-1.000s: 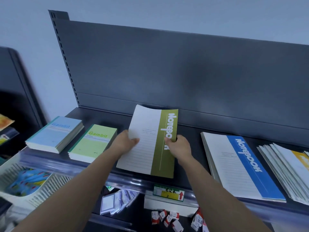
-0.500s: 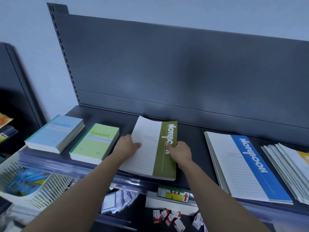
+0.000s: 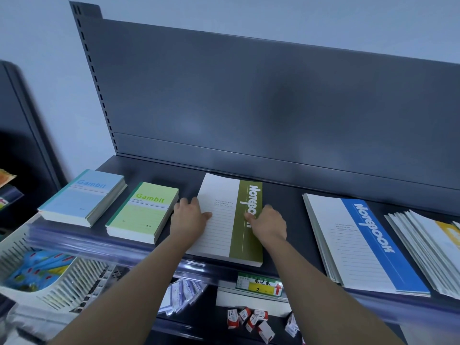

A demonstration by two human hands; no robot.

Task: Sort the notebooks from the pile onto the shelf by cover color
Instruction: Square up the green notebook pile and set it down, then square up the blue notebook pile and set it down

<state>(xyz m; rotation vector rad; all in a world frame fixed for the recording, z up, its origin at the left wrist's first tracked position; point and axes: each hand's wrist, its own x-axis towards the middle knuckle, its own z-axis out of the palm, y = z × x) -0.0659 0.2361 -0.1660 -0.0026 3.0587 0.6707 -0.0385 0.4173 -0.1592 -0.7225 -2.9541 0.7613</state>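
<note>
Though the sorting looks well along, it is not finished. On the shelf (image 3: 281, 202) a blue Gambit stack (image 3: 82, 195) lies at the left end with a green Gambit stack (image 3: 144, 210) just beside it. The olive notebooks (image 3: 224, 235) lie flat in the middle and the blue notebooks (image 3: 361, 242) to their right. At the far right the pile (image 3: 423, 245), fanned and showing a yellow cover, waits to be sorted.

Both arms reach forward to the olive notebooks. The left hand (image 3: 189, 215) lies over their left edge, thumb flat on the white of the cover, fingers fairly straight, pressing rather than pinching. The right hand (image 3: 268, 222) rests on the olive band, thumb pointing inward. Its fingers are hidden behind the knuckles, so whether they grip the right edge cannot be told.
</note>
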